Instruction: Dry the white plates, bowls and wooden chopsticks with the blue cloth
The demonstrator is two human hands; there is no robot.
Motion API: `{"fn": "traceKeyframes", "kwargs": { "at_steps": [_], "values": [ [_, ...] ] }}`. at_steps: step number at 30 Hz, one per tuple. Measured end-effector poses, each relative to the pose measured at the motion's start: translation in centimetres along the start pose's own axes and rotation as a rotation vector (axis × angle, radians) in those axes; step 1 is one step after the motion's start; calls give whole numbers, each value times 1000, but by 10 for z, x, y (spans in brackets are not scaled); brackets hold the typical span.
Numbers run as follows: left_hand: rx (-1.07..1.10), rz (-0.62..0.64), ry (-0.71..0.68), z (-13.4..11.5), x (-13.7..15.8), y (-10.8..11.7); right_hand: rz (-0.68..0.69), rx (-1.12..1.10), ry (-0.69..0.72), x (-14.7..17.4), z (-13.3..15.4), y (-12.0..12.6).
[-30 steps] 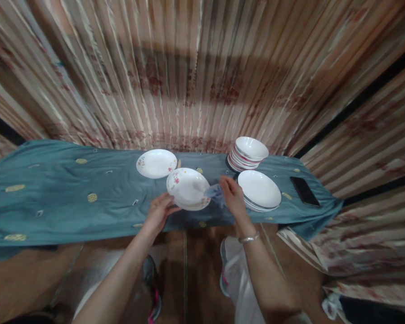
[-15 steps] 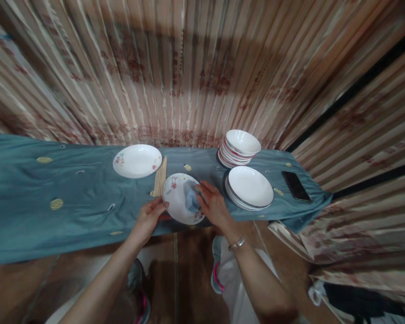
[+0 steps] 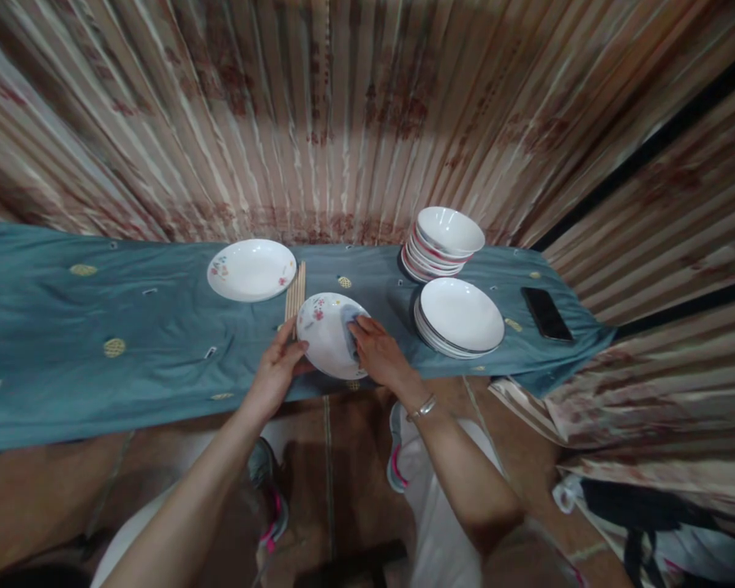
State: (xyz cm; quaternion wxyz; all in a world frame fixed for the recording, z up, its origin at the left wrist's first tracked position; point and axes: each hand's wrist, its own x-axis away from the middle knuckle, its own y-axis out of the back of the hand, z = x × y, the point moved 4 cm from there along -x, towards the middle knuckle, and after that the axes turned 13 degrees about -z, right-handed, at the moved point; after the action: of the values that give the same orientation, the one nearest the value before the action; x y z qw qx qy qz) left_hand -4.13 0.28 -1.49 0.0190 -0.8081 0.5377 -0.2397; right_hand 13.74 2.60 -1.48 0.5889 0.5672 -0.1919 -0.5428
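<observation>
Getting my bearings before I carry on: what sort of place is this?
Perhaps a makeshift curtained booth indoors: patterned curtains hang behind and to the right of a cloth-covered table, which bears stacked bowls and stacked plates.

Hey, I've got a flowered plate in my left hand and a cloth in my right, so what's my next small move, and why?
Perhaps slide the cloth leftward with your right hand: it sits on the plate's right side, the left part is uncovered, and your left hand grips the left edge.

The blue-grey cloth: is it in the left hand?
No, the right hand holds the blue-grey cloth on the nearer flowered plate, while the left hand holds that plate's edge.
</observation>
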Motion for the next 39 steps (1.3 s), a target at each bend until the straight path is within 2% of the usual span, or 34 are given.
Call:
{"fn": "traceKeyframes", "kwargs": {
  "at_steps": [8,15,21,25,30,34,39],
  "values": [
    [45,-16,58,-2,3,-5,122,-59,-89,7,-7,15],
    [57,22,46,-1,2,-7,208,-453,-119,13,5,20],
    [9,70,-13,-1,0,-9,192,-767,-149,7,25,18],
    [-5,56,-18,-2,1,-12,98,-876,-141,0,35,12],
    [-24,66,-27,-3,1,-13,-23,-792,-81,-6,39,4],
    [-46,97,-81,-4,4,-15,-70,-653,-24,-12,40,1],
    [-79,126,-107,-6,11,-18,-109,-495,-25,-20,32,-3]
  ]
}}
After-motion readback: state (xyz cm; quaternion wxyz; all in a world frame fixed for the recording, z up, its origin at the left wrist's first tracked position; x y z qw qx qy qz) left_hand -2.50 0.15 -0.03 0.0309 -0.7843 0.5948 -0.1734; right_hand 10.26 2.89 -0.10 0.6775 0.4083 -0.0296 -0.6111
